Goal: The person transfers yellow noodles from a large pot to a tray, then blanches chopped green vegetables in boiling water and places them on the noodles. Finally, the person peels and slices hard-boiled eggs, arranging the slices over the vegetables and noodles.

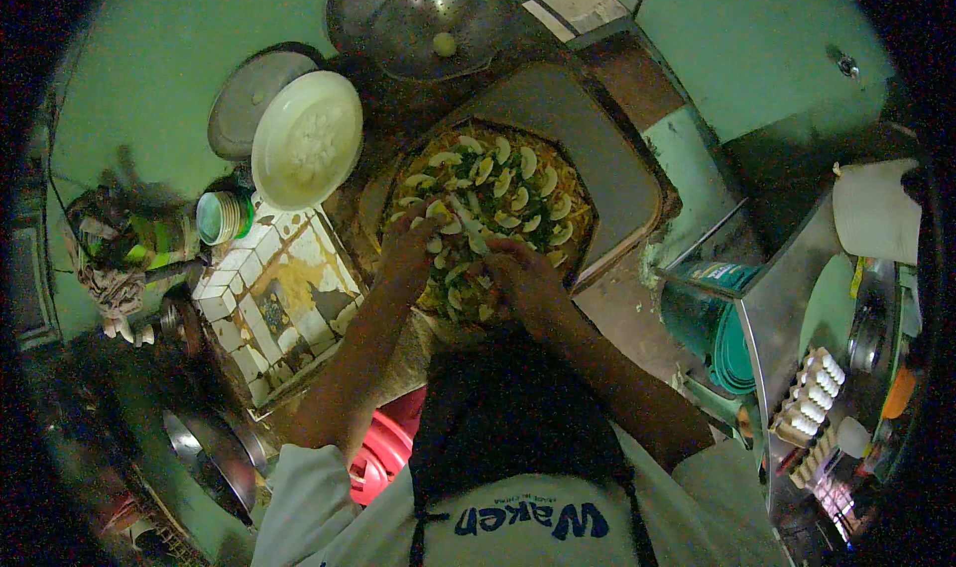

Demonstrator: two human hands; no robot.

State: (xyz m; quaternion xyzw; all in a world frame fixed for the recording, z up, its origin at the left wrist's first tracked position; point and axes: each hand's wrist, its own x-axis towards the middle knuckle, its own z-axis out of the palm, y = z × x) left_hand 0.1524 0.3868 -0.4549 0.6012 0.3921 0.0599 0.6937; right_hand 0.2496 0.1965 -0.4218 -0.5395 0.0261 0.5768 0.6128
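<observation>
A wide pan of noodles with chopped greens lies in front of me, its top scattered with many pale egg slices. Over its near left part, my left hand pinches a piece of boiled egg, white with a yellowish middle. My right hand is closed round a small knife, whose blade points up and left, close to the egg piece. Whether the blade touches the egg is too dim to tell. Past the pan, a single whole egg sits in a big metal colander.
A white oval plate and a grey round lid stand left of the pan. Nearer is a broken-tiled ledge. To the right are a teal bucket and an egg tray. A red plastic chair shows below.
</observation>
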